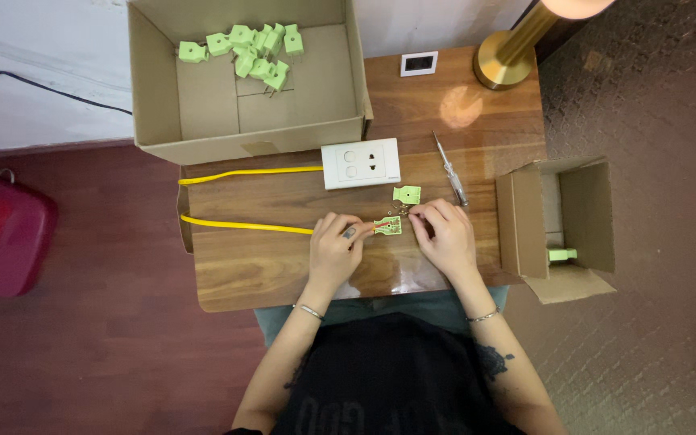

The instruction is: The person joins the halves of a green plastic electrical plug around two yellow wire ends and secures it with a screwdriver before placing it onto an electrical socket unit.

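My left hand [337, 245] pinches the end of a yellow cable [243, 225] where it enters an opened light-green plug half [389, 226] lying on the wooden table [283, 266]. My right hand [443, 234] rests against the right side of that plug half, fingertips curled on it. The plug's loose green cover [406, 194] lies just above the hands. A white wall socket plate [361, 163] sits further back, with the other run of the yellow cable reaching its left edge.
A screwdriver [450, 170] lies right of the socket plate. A large cardboard box [245, 121] at the back holds several green plugs [245, 50]. A small open box [556, 225] with one green plug stands at the right. A brass lamp base [506, 61] and small white frame [419, 63] sit behind.
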